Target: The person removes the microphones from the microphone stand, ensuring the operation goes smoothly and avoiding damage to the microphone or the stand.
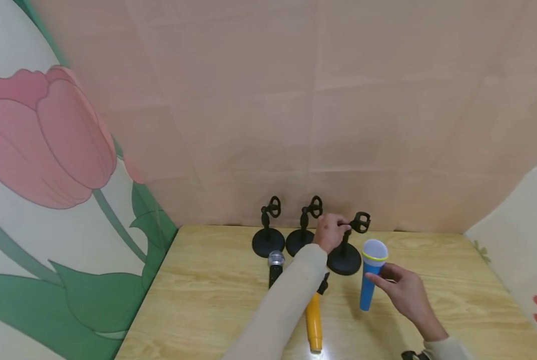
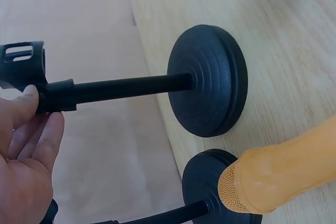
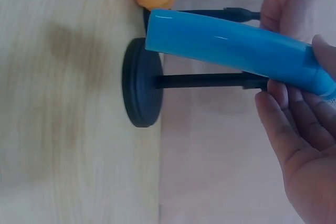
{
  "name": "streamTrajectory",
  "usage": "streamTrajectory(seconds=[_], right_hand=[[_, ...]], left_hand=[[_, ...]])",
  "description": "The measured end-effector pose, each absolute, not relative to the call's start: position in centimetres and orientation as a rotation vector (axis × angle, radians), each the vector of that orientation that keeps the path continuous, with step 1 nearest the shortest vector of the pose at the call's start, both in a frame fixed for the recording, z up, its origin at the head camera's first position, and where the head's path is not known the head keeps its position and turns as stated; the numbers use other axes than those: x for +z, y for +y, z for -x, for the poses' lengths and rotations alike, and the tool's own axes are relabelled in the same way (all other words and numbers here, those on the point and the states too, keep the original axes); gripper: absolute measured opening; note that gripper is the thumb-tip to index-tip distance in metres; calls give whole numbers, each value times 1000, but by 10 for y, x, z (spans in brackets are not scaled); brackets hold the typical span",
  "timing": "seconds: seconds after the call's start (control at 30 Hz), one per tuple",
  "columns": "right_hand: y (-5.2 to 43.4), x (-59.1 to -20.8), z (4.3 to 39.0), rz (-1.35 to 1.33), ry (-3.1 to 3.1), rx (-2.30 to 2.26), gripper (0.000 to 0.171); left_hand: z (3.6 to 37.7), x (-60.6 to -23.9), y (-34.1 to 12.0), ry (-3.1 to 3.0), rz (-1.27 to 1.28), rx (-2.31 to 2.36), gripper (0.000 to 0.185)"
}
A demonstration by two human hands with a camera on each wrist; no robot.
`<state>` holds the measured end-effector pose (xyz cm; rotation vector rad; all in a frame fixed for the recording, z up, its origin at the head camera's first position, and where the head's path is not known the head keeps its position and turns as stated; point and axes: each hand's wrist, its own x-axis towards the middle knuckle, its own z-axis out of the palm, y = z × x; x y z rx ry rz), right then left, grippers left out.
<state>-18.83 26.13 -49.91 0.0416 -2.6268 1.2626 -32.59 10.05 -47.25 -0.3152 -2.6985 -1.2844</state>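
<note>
From the head view I have my left hand (image 1: 330,234) pinching the neck of the rightmost mic stand (image 1: 346,250), just under its clip (image 1: 361,222), while my right hand (image 1: 403,292) grips the blue toy microphone (image 1: 370,274) upright at about 4 o'clock from that stand's base. I count three black stands in a row at the 12 o'clock edge of the tabletop (image 1: 205,300), and three microphones: the blue one in hand, a black one with a silver head (image 1: 275,267) lying in front of the left stand, and an orange one (image 1: 314,320) lying at 6 o'clock. In the left wrist view, my fingers (image 2: 23,109) close on the stand's stem where it meets the clip. In the right wrist view, my fingers (image 3: 294,124) curl round the blue barrel (image 3: 231,45). I judge the stand is being steadied for loading; next the blue microphone's handle should line up with the clip and press in.
</note>
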Motion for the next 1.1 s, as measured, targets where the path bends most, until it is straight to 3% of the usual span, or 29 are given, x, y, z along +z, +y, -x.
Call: streamTrajectory(seconds=[0.3,1.1], right_hand=[[255,-514,186,33,-2780,1332,54],[230,-567,193,168,-2928,1310,35]], left_hand=[[327,-472,104,-2688,260,-1298,5],[339,-470,110,-2679,323,-1242,9]])
